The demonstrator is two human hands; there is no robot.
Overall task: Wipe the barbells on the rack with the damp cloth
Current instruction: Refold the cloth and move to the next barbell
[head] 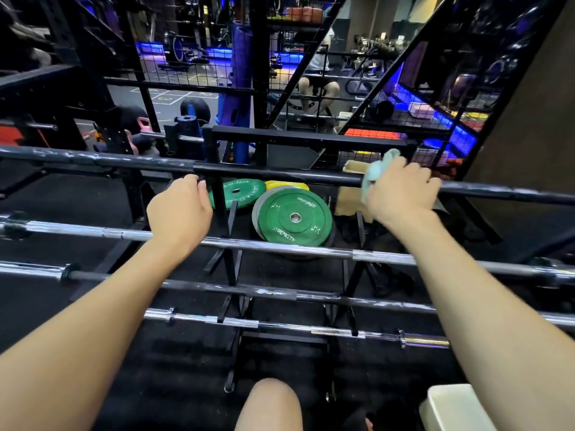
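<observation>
Head view: barbells [280, 248] racked above black gym floor [77, 197].

Black rack [231, 269] carries four barbells crosswise: dark far bar [264, 172], chrome bar [280, 248], dark scuffed bar [264, 290], chrome near bar [280, 326]. Black floor [93, 197] beyond: green plates [295, 217], yellow plate [287, 185], cardboard box [348, 197].

We see four barbells across the frame: the top barbell [280, 174] above three lower barbells [280, 248]. Our left hand [179, 209] sits centre-left, right hand [401, 191] with cloth [378, 169] centre-right; weight plates [292, 217] lie between, behind.
</observation>
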